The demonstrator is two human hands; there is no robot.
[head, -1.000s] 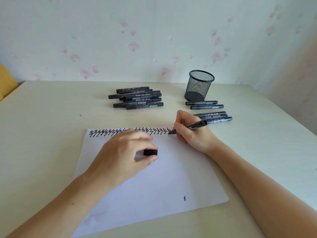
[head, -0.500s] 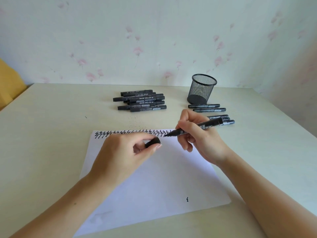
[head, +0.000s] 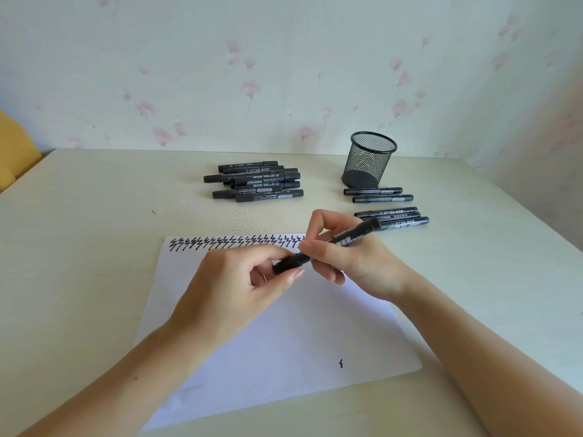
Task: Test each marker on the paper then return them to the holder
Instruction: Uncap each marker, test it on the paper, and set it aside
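Note:
My right hand (head: 350, 257) grips a black marker (head: 350, 236) above the white paper (head: 284, 335). My left hand (head: 239, 288) pinches the marker's black cap (head: 287, 264), which sits on the marker's tip end. A row of black zigzag marks (head: 233, 242) runs along the paper's top edge, and one small mark (head: 341, 363) lies near its bottom right. The black mesh holder (head: 368, 160) stands upright at the back right, with no markers seen in it.
A pile of several black markers (head: 257, 181) lies at the back centre of the table (head: 79, 247). Several more markers (head: 381, 203) lie in front of the holder. A yellow object (head: 12, 152) is at the far left.
My right hand lifted the marker off the paper and swung its tip toward my left hand. The left hand rose with the cap, and cap and marker tip came together.

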